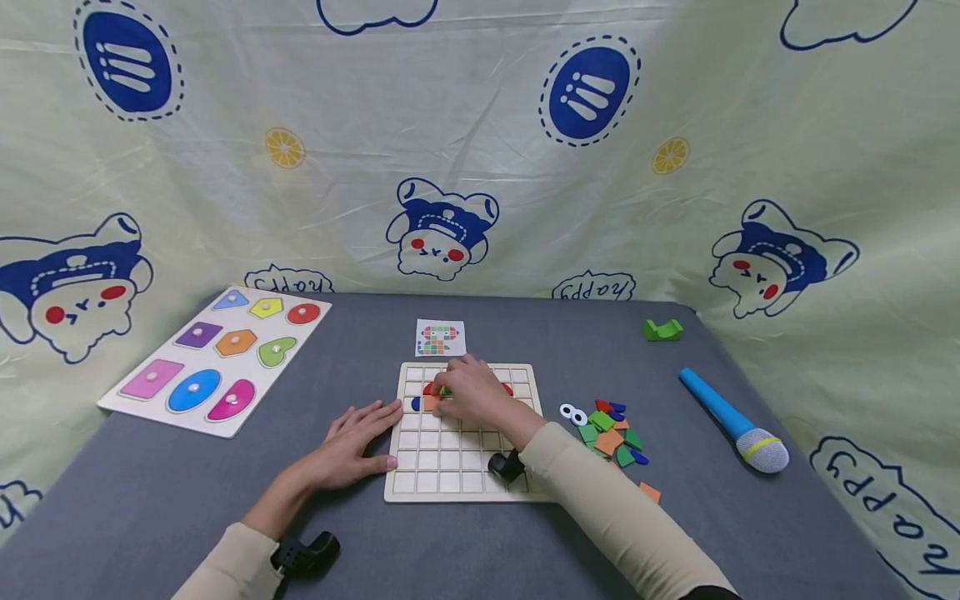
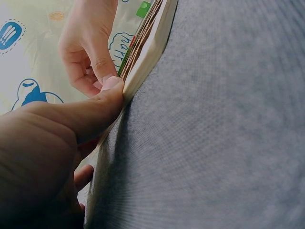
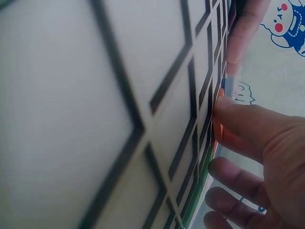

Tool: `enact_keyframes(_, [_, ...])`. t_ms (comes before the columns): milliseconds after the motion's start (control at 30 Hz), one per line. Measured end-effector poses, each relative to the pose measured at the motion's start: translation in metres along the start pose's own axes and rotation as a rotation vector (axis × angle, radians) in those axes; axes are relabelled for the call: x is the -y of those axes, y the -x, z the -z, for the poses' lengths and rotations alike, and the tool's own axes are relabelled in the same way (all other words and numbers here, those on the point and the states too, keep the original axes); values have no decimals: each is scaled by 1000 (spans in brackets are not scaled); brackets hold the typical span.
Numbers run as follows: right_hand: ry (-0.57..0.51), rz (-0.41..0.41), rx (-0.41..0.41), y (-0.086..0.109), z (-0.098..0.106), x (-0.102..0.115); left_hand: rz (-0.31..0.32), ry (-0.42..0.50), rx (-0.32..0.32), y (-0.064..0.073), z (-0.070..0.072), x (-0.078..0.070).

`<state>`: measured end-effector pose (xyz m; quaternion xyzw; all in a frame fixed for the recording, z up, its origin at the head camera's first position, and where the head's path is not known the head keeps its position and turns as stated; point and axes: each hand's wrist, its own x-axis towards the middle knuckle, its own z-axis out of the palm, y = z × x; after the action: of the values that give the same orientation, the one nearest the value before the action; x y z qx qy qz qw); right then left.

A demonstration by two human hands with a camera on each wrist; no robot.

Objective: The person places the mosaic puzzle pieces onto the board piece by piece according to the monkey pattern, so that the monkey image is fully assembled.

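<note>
"Happy" is printed in dark blue on the pale backdrop cloth [image 1: 480, 108] behind a grey table [image 1: 360, 550]. The right forearm is stretched across a gridded board [image 1: 427, 460], where an orange piece [image 1: 431, 404] is pinched by the right hand [image 1: 477, 398] between thumb and finger at the upper left, beside a blue piece [image 1: 416, 403]. The board's left edge is touched by the left hand [image 1: 348, 446], its fingers extended and slightly apart.

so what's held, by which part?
Right hand touches an orange tile at its edge; pinched or pressed, can't tell. Left hand only touches the board, at its left edge.
</note>
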<state>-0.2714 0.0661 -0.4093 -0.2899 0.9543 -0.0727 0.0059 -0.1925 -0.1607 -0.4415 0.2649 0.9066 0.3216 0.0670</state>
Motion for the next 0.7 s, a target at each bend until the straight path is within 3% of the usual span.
enact_keyframes(367, [10, 10, -11, 0, -1, 2, 14, -1, 5, 0, 0, 0])
enact_keyframes(700, [-74, -4, -49, 10, 11, -8, 15, -4, 10, 0, 0, 1])
